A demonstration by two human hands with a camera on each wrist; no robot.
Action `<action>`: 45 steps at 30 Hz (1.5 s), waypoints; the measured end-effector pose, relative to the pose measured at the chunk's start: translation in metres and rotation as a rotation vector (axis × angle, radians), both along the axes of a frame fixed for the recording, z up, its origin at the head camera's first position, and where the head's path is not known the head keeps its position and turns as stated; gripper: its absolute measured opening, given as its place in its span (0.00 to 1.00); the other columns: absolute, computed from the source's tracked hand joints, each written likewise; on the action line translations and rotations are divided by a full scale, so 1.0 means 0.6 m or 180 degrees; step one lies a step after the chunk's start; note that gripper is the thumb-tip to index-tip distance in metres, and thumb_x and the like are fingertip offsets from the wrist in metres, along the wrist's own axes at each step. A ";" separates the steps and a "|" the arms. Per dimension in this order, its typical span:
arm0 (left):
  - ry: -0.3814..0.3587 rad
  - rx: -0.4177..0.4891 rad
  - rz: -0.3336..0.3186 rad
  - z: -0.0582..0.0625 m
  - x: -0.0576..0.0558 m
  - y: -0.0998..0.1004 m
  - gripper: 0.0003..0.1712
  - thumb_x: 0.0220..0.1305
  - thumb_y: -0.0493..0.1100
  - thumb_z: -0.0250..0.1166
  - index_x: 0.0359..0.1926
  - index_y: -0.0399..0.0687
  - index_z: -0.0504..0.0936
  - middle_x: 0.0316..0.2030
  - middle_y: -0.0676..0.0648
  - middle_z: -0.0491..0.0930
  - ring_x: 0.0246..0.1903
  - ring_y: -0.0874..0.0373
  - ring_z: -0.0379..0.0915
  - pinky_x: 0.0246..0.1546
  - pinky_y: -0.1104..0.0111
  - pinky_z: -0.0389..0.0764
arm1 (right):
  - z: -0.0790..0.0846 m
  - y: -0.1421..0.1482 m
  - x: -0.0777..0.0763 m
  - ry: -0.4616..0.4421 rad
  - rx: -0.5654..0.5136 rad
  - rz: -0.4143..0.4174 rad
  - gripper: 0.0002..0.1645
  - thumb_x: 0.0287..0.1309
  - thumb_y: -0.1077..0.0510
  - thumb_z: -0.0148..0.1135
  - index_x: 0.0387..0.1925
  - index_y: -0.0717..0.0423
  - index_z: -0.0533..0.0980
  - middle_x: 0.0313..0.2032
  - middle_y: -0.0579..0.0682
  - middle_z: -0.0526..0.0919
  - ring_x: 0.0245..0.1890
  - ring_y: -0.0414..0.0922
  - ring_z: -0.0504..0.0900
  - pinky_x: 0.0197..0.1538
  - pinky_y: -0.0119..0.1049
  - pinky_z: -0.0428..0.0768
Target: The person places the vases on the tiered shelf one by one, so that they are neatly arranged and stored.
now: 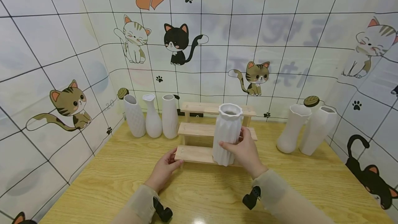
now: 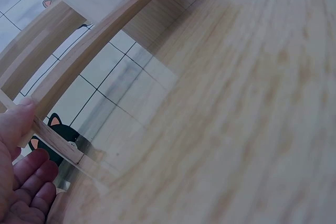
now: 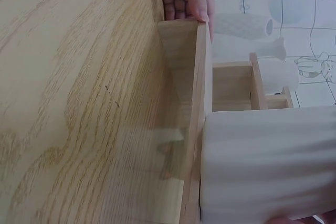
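Note:
My right hand (image 1: 247,151) grips a white fluted vase (image 1: 223,137) with a wavy rim, thumb across its front. The vase stands upright at the lowest step of a three-tier wooden shelf (image 1: 194,154), right of its middle. In the right wrist view, the vase's base meets the step's board (image 3: 195,129). My left hand (image 1: 163,168) holds the left end of that lowest step. The left wrist view shows its thumb (image 2: 23,111) on the board's end and its fingers curled below.
Behind the shelf on the left stand three white vases: a textured one (image 1: 135,117), a narrow-necked one (image 1: 153,118) and a straight one (image 1: 170,117). Two more, a flared vase (image 1: 292,130) and an angular vase (image 1: 318,130), stand at right on the wooden table (image 1: 205,196). A cat-patterned backdrop (image 1: 214,54) encloses the table.

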State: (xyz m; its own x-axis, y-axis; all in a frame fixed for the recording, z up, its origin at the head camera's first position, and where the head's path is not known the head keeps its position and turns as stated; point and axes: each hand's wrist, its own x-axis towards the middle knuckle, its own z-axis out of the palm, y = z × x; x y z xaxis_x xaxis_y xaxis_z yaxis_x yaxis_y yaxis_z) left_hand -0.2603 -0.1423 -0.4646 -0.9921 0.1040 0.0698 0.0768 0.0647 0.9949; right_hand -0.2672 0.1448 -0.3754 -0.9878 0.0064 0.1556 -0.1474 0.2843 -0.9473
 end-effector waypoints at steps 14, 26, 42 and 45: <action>0.0010 0.0023 0.0065 -0.006 -0.002 0.003 0.37 0.62 0.39 0.67 0.70 0.40 0.63 0.49 0.42 0.77 0.47 0.51 0.73 0.46 0.65 0.74 | -0.012 0.005 -0.002 0.0174 0.0080 0.0152 0.54 0.45 0.45 0.77 0.66 0.53 0.54 0.57 0.53 0.67 0.55 0.54 0.72 0.52 0.53 0.77; -0.0005 0.0068 -0.0022 0.001 0.001 0.000 0.37 0.62 0.37 0.66 0.69 0.37 0.62 0.49 0.41 0.77 0.47 0.52 0.73 0.43 0.69 0.75 | -0.015 0.005 -0.001 0.0180 0.0112 0.0141 0.54 0.45 0.43 0.76 0.65 0.51 0.54 0.57 0.52 0.67 0.56 0.53 0.72 0.52 0.54 0.76; 0.0011 0.0018 0.0004 -0.002 -0.002 -0.001 0.38 0.62 0.40 0.67 0.70 0.39 0.62 0.49 0.41 0.77 0.47 0.52 0.73 0.44 0.68 0.75 | -0.013 0.006 0.002 0.0186 0.0088 0.0223 0.54 0.46 0.42 0.75 0.67 0.51 0.54 0.59 0.53 0.66 0.58 0.53 0.70 0.54 0.55 0.75; -0.0004 -0.0005 -0.0023 0.000 -0.001 -0.001 0.38 0.62 0.39 0.67 0.70 0.38 0.62 0.49 0.41 0.77 0.47 0.52 0.73 0.45 0.67 0.75 | -0.011 0.013 0.004 0.0135 0.0124 0.0274 0.54 0.47 0.42 0.74 0.68 0.51 0.53 0.60 0.54 0.65 0.59 0.54 0.68 0.55 0.56 0.73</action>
